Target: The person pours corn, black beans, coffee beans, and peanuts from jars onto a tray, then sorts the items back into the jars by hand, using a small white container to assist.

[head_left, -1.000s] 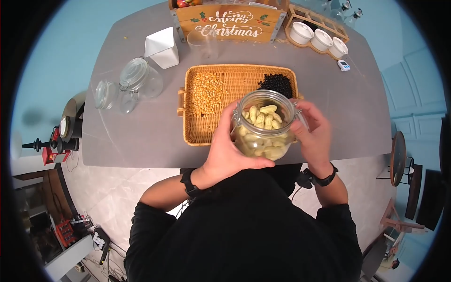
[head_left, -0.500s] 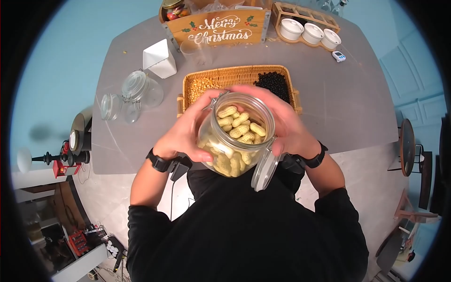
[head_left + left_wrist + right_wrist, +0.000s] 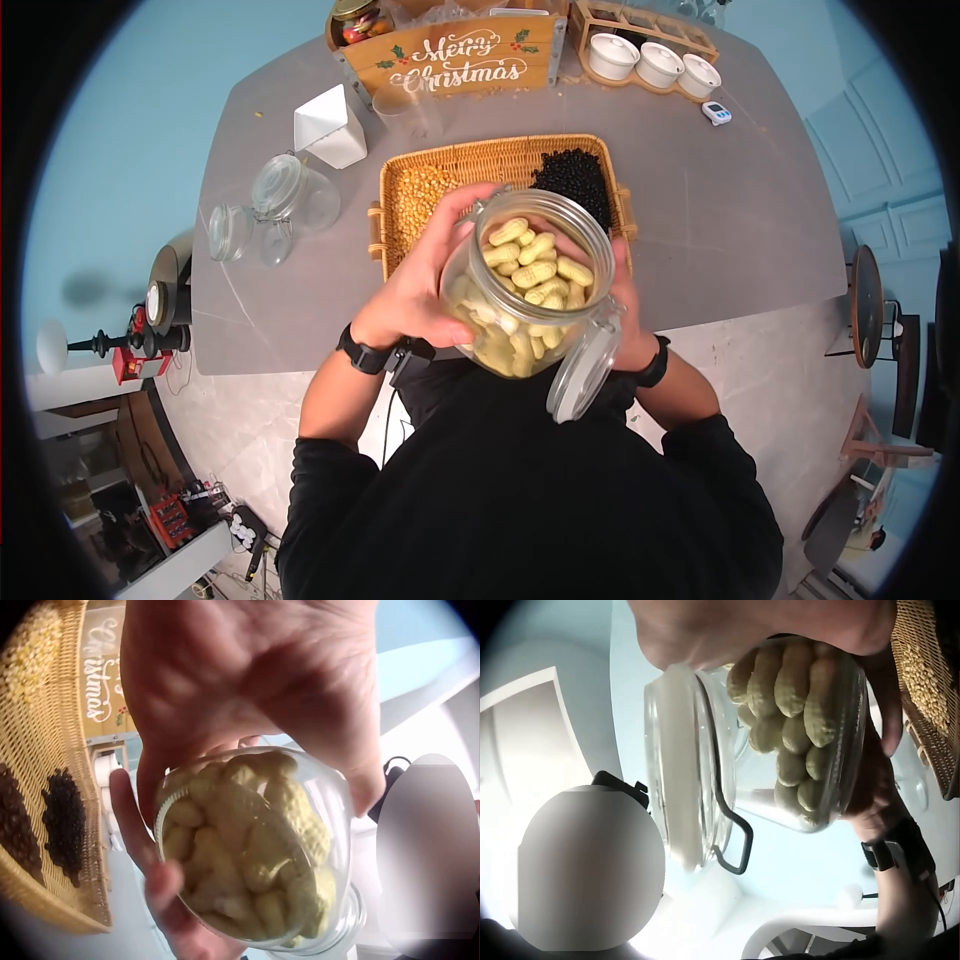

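Note:
A clip-top glass jar [image 3: 484, 343] of peanuts in their shells [image 3: 535, 272] is held above the table's near edge, its open mouth tilted up toward the head camera. The left hand [image 3: 418, 292] grips the jar's left side, thumb across the front and fingers around the back. Around the right side curls the right hand [image 3: 629, 322], partly hidden behind the jar. The hinged glass lid [image 3: 583, 372] hangs open at the lower right, next to that hand. In the right wrist view, a wire clasp [image 3: 739, 840] sticks out beside the lid.
Behind the jar lies a wicker basket [image 3: 480, 150] with corn kernels [image 3: 418, 195] and black beans [image 3: 575, 178]; a brown heap [image 3: 16, 821] shows in the left wrist view. Glass jars [image 3: 310, 200], a white container [image 3: 335, 140], a Christmas crate [image 3: 450, 65] and white pots [image 3: 660, 65] stand around.
The jar has turned, bringing its lid from the right side to hang at the lower right. The right hand has left the clasp to grip the jar. Lately the jar shifted slightly right.

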The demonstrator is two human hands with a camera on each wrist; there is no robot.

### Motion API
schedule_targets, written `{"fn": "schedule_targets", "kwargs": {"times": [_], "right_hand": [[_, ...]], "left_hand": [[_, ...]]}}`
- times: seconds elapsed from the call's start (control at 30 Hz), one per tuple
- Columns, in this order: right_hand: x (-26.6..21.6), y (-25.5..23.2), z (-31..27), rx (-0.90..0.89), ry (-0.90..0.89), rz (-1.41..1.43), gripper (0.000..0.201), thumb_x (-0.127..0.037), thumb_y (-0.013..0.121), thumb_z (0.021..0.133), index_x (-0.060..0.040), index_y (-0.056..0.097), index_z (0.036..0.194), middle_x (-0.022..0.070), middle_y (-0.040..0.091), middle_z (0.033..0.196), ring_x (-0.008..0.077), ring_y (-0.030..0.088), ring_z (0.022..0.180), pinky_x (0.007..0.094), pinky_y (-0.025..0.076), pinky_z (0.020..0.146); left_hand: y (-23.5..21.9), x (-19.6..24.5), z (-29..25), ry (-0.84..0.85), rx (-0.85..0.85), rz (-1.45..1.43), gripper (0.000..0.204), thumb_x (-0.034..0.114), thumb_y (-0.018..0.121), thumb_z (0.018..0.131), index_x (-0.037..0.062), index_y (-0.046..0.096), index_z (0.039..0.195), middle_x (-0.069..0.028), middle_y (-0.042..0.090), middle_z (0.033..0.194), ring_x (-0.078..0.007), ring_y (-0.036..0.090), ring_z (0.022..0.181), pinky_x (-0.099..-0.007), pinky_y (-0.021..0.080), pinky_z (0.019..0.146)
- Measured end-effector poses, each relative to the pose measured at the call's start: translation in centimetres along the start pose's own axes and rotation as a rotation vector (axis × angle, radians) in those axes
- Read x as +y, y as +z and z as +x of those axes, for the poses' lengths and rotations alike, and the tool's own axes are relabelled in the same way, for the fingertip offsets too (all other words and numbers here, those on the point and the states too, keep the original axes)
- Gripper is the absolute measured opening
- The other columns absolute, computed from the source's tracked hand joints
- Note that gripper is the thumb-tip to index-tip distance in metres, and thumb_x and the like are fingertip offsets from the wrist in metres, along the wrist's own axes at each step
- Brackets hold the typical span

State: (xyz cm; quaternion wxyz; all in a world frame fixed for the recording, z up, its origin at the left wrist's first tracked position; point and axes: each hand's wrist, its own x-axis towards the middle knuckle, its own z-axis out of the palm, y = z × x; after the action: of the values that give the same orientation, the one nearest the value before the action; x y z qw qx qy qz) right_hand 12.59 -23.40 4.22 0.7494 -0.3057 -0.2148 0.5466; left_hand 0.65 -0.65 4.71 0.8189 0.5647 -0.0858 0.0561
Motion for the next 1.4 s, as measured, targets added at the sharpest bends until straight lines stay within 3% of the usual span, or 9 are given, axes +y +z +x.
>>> {"fn": "schedule_targets", "kwargs": {"times": [0.17, 0.23, 0.27, 0.33, 0.53, 1.03, 1.17, 1.3, 1.4], "right_hand": [[0.4, 0.4, -0.3, 0.07, -0.162, -0.022, 0.114, -0.089, 0.022, 0.109, 0.0004, 0.025, 0.18, 0.0185, 0.032, 0.186, 0.033, 0.039, 0.168, 0.0506, 0.031, 0.14], [0.7, 1.1, 0.3, 0.112, -0.208, -0.103, 0.115, -0.09, 0.036, 0.107, 0.0006, 0.029, 0.178, 0.0185, 0.041, 0.178, 0.0307, 0.045, 0.164, 0.0488, 0.037, 0.137], [1.0, 1.0, 0.7, 0.117, -0.227, -0.145, 0.115, -0.088, 0.044, 0.106, 0.0015, 0.03, 0.176, 0.0188, 0.046, 0.173, 0.0295, 0.048, 0.161, 0.0475, 0.04, 0.135], [2.0, 1.3, 1.4, 0.194, -0.261, -0.177, 0.117, -0.087, 0.056, 0.104, 0.0048, 0.033, 0.172, 0.0186, 0.055, 0.161, 0.0253, 0.055, 0.153, 0.043, 0.046, 0.128], [3.4, -0.4, 2.2, 0.151, -0.414, -0.488, 0.116, -0.085, 0.053, 0.107, 0.0059, 0.029, 0.175, 0.0197, 0.048, 0.168, 0.0275, 0.048, 0.157, 0.0442, 0.04, 0.131], [4.8, -1.0, 4.1, 0.0, -0.444, -0.374, 0.125, -0.089, 0.05, 0.104, 0.0016, 0.01, 0.18, 0.0222, 0.034, 0.179, 0.0308, 0.04, 0.165, 0.0482, 0.036, 0.135], [4.8, 0.7, 4.8, -0.056, -0.371, -0.159, 0.127, -0.093, 0.048, 0.101, -0.0035, 0.006, 0.182, 0.0206, 0.028, 0.183, 0.0315, 0.034, 0.169, 0.0497, 0.035, 0.137], [4.9, 0.1, 6.6, -0.067, -0.272, -0.112, 0.119, -0.096, 0.028, 0.103, -0.0117, 0.006, 0.184, 0.0171, 0.022, 0.188, 0.0324, 0.032, 0.172, 0.0525, 0.033, 0.14], [4.8, 0.8, 7.1, -0.048, -0.308, -0.123, 0.116, -0.094, 0.026, 0.104, -0.0113, 0.008, 0.184, 0.017, 0.023, 0.188, 0.0328, 0.032, 0.172, 0.0523, 0.032, 0.14]], "left_hand": [[2.2, 2.2, -1.4, 0.016, 0.193, 0.429, 0.147, 0.055, 0.107, 0.071, 0.0019, 0.022, 0.179, -0.0249, 0.042, 0.176, -0.0397, 0.042, 0.165, -0.0498, 0.033, 0.136], [2.7, 2.7, -1.8, 0.104, 0.093, 0.757, 0.147, 0.056, 0.107, 0.07, 0.0002, 0.025, 0.178, -0.0259, 0.042, 0.175, -0.0411, 0.043, 0.164, -0.0498, 0.034, 0.136], [3.6, 2.7, -1.4, 0.161, 0.138, 0.725, 0.145, 0.053, 0.109, 0.068, -0.001, 0.028, 0.176, -0.0261, 0.047, 0.171, -0.0395, 0.047, 0.161, -0.0494, 0.036, 0.134], [4.1, 3.1, -1.3, 0.062, 0.193, 0.692, 0.145, 0.049, 0.111, 0.066, -0.0007, 0.03, 0.175, -0.025, 0.05, 0.168, -0.0383, 0.05, 0.159, -0.0493, 0.038, 0.133], [3.6, 4.4, -0.3, -0.128, 0.218, 0.669, 0.137, 0.035, 0.111, 0.062, 0.0008, 0.037, 0.171, -0.0222, 0.057, 0.162, -0.0339, 0.056, 0.154, -0.0464, 0.044, 0.129], [3.7, 7.0, 1.1, 0.109, 0.143, 1.11, 0.127, 0.035, 0.11, 0.052, -0.0005, 0.052, 0.16, -0.0161, 0.06, 0.156, -0.0322, 0.062, 0.146, -0.0463, 0.05, 0.123], [3.3, 9.1, 1.8, 0.116, 0.101, 1.251, 0.123, 0.039, 0.108, 0.053, -0.0009, 0.055, 0.157, -0.0191, 0.064, 0.151, -0.035, 0.067, 0.14, -0.0469, 0.053, 0.12], [1.9, 9.7, 3.0, 0.097, 0.075, 1.259, 0.126, 0.044, 0.105, 0.054, 0.0, 0.054, 0.16, -0.0209, 0.069, 0.148, -0.0371, 0.071, 0.136, -0.0471, 0.054, 0.118], [1.5, 9.5, 3.6, 0.094, 0.096, 1.223, 0.128, 0.043, 0.104, 0.053, 0.0008, 0.053, 0.163, -0.0209, 0.068, 0.151, -0.0368, 0.07, 0.139, -0.0469, 0.053, 0.119]]}}
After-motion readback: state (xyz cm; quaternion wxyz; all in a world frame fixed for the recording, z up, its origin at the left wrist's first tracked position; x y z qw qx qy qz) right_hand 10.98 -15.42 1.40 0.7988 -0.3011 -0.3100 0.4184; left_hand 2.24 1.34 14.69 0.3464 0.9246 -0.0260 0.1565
